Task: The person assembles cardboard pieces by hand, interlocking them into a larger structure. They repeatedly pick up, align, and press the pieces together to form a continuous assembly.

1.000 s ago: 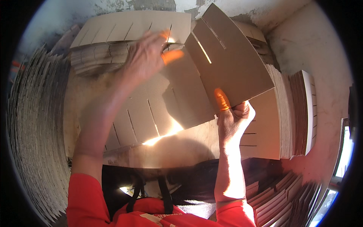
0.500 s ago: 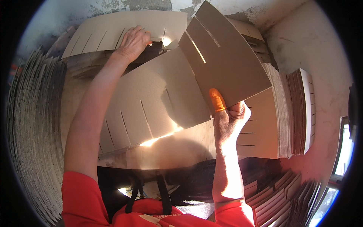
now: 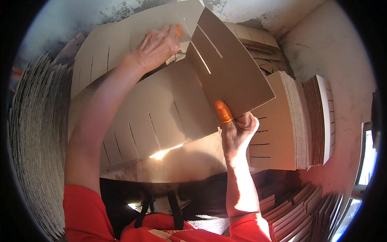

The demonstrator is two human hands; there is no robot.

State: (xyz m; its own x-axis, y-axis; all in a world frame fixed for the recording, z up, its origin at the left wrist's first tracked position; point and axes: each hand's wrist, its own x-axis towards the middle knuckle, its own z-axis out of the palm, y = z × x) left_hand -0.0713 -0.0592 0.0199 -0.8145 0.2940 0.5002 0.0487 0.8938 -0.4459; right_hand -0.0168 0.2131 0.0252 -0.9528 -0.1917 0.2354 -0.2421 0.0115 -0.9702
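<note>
Pale slotted sheet (image 3: 121, 42) lifts, left hand (image 3: 158, 46) on it, finger grip unclear; right hand (image 3: 237, 133) pinches darker panel (image 3: 234, 70). Likely sheet-pickup step; next needs steady hold.

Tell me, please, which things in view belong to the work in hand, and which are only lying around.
Seemingly in use:
raised slotted panel, held by the right hand
lower slotted panel, adjoining it
back slotted sheet, at the left hand
orange finger covers

Seemingly just around:
tall left cardboard stack
right cardboard stacks
cardboard pieces, lower right
</note>
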